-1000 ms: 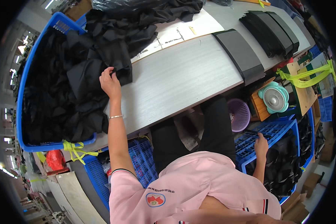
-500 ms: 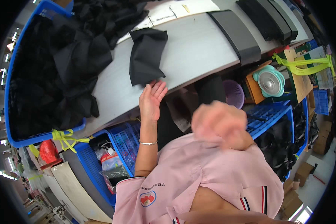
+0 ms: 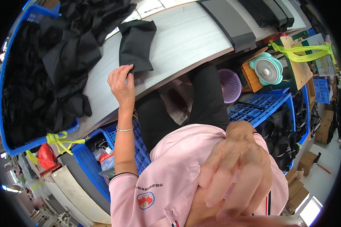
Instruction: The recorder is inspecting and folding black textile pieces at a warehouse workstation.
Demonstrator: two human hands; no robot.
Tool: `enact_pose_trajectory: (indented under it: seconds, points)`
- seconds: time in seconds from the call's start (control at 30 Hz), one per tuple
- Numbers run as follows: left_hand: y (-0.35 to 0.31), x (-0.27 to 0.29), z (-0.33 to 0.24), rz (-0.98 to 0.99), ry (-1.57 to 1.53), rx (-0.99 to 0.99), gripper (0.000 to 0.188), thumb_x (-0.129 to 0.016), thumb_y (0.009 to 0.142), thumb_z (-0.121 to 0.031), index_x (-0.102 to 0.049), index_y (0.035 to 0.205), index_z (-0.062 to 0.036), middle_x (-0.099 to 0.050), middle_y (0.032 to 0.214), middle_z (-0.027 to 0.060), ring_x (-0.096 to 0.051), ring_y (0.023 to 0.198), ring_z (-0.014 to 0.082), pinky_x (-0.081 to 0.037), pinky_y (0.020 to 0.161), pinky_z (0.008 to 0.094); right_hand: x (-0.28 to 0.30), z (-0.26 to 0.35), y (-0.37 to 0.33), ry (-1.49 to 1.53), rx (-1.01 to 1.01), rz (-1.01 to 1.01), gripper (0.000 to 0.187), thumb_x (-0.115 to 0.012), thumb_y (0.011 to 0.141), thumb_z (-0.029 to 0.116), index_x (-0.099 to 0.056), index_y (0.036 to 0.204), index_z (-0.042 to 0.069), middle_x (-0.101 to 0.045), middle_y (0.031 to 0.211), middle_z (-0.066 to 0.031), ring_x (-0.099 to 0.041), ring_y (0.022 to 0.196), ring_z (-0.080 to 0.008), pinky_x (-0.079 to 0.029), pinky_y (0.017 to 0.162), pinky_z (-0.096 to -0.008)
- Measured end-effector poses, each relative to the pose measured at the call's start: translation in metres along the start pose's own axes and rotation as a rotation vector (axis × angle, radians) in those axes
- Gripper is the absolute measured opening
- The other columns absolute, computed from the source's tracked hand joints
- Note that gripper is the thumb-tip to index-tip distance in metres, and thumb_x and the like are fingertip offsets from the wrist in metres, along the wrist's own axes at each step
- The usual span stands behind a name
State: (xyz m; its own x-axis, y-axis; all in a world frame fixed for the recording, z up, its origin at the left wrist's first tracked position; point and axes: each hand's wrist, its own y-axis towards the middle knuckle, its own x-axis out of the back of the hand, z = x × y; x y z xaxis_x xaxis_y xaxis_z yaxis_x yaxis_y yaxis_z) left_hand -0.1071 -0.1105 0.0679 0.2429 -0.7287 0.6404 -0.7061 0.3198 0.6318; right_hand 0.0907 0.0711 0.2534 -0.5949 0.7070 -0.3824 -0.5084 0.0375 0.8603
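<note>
A black fabric piece (image 3: 137, 47) lies slightly rumpled on the grey table (image 3: 182, 41), its near edge toward me. My left hand (image 3: 121, 86) is at the near left corner of that piece, fingers curled and closed on its edge. My right hand (image 3: 238, 172) is raised in front of my chest, close to the camera and away from the table. Its fingers are loosely bent and apart, and no object shows in them.
A blue basket (image 3: 3, 109) heaped with black fabric (image 3: 70, 56) stands at left. Grey-and-black flat pieces (image 3: 231, 24) lie at the table's far right. Below are a purple basket (image 3: 230, 86), a turquoise fan (image 3: 268, 69) and blue crates (image 3: 259, 109).
My left hand has gone from palm-up beside the fabric's near edge to curled on its near left corner. My right hand has come up closer to the camera. The whole view has shifted slightly.
</note>
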Motion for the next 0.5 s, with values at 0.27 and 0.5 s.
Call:
enact_pose_trajectory:
  seconds: [0.27, 0.5]
  points:
    - [0.001, 0.004, -0.092, 0.002, -0.307, 0.081, 0.020, -0.073, 0.082, -0.004, -0.075, 0.100, -0.0117, -0.068, 0.087, 0.0072, -0.063, 0.084, 0.0244, -0.047, 0.080, 0.0365, 0.088, -0.067, -0.078, -1.162, -0.677, -0.154, 0.011, -0.054, 0.096, 0.004, -0.061, 0.103, -0.001, -0.062, 0.101, -0.0161, -0.063, 0.096, -0.0300, -0.050, 0.084, -0.0363]
    - [-0.076, 0.008, -0.186, 0.455, -0.869, -0.030, 0.010, -0.072, 0.083, -0.007, -0.073, 0.092, -0.0070, -0.068, 0.085, 0.0068, -0.062, 0.080, 0.0242, -0.046, 0.076, 0.0360, 0.152, -0.123, -0.060, -0.558, -0.930, -0.948, 0.024, -0.053, 0.098, 0.010, -0.058, 0.116, -0.004, -0.066, 0.119, -0.0136, -0.066, 0.108, -0.0245, -0.046, 0.104, -0.0327]
